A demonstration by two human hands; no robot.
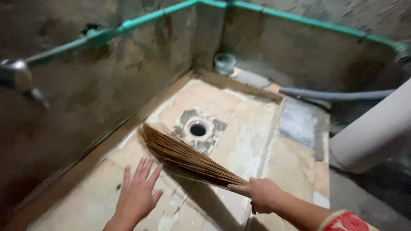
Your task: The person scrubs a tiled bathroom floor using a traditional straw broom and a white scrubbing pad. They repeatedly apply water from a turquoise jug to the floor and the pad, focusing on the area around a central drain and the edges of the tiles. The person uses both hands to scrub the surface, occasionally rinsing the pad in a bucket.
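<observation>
My right hand (pixel 262 194) grips the bound end of a brown stick broom (pixel 180 156). Its bristles fan out to the upper left and rest on the wet tiled floor (pixel 248 141), their tips just left of a round drain hole (pixel 198 129). My left hand (pixel 138 192) is flat on the floor with its fingers spread, just left of the broom and holding nothing. A red patterned sleeve (pixel 344 222) shows at my right wrist.
Stained concrete walls (pixel 107 90) enclose the corner, with a green pipe (pixel 141 20) running along them. A metal tap (pixel 17 75) sticks out at the left. A grey hose (pixel 334 94) and a thick white pipe (pixel 372 132) lie at the right. A pipe opening (pixel 224 63) sits in the corner.
</observation>
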